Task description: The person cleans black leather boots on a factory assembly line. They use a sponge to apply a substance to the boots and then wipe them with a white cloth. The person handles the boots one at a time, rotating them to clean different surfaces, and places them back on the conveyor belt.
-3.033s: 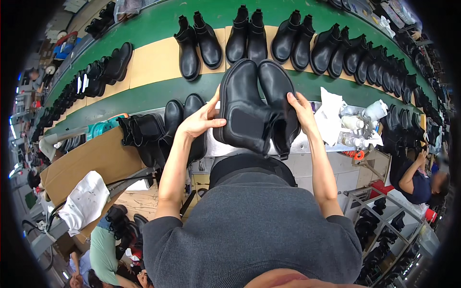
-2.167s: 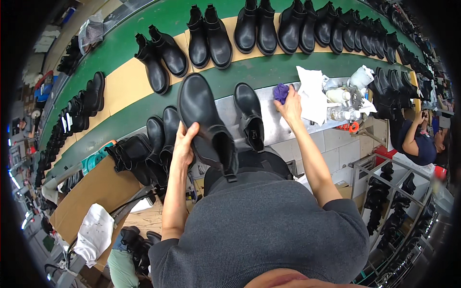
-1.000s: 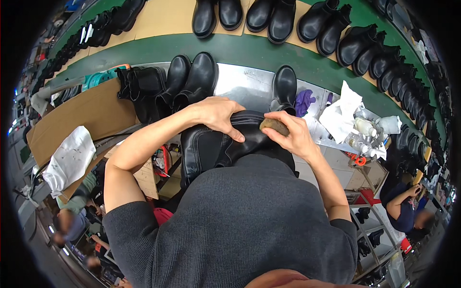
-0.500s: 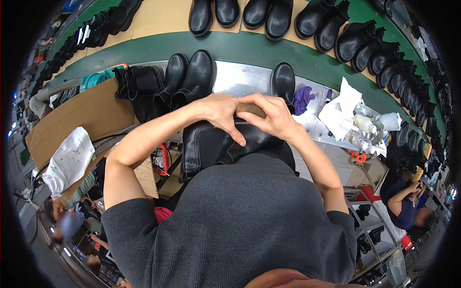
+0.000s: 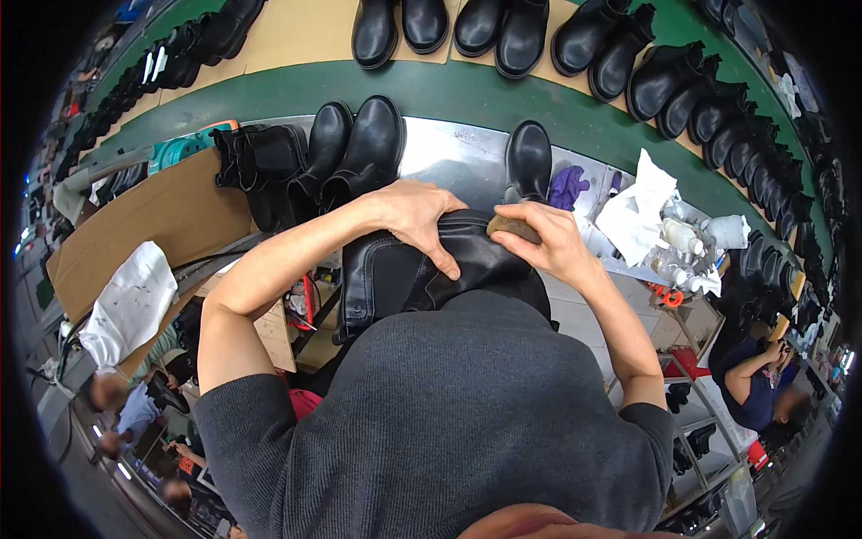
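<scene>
Hands (image 5: 415,216) at far edge of boot (image 5: 480,260)

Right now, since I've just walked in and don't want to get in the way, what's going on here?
A person grips a black boot lying sideways in front of them with the left hand, while the right hand pinches a small brown block at the boot's far edge. Beyond, another boot sits on a metal surface, with a purple cloth to its right. More boots stand on cardboard farther off.
</scene>
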A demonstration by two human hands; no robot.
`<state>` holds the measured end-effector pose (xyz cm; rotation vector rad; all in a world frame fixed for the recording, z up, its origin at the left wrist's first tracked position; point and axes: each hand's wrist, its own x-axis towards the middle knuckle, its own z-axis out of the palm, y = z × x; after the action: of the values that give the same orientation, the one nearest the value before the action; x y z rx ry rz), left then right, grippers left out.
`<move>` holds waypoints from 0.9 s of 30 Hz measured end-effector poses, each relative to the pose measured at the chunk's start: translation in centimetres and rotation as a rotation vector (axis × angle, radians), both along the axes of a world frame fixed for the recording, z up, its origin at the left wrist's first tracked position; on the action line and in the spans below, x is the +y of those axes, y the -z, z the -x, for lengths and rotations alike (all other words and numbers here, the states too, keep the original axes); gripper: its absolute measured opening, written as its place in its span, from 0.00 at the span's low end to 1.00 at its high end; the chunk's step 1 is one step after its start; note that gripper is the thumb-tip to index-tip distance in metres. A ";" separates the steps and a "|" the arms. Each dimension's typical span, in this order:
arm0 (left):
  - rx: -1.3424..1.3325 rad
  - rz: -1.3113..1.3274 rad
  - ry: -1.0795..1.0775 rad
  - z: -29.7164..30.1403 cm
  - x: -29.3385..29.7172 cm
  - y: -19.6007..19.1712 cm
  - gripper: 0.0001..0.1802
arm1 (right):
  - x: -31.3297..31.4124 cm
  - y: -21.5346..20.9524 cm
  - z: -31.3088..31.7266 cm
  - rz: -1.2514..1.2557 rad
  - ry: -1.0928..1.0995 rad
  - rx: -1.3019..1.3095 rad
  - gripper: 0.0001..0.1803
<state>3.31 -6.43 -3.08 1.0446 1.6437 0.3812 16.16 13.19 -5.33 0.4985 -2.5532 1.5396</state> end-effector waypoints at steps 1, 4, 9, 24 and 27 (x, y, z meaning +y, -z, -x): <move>-0.036 -0.006 -0.008 0.0 0.2 -0.3 0.45 | 0.0 -0.3 -0.1 -0.006 0.002 -0.004 0.17; 0.017 0.041 -0.002 0.4 1.1 -1.9 0.45 | -1.9 -0.2 2.7 -0.032 -0.107 0.066 0.17; 0.043 0.023 0.053 0.2 0.5 -0.2 0.44 | 0.7 0.0 0.9 -0.014 -0.057 -0.010 0.17; 0.066 -0.116 0.074 0.5 1.2 -0.2 0.45 | -1.1 -0.2 3.1 0.038 -0.127 -0.025 0.17; 0.096 0.068 0.155 0.5 1.4 -1.2 0.45 | -1.0 -0.2 1.6 0.085 -0.090 -0.055 0.16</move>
<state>2.77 -5.04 -1.91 1.1452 1.6362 0.1739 14.58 12.24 -5.12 0.5759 -2.5248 1.7065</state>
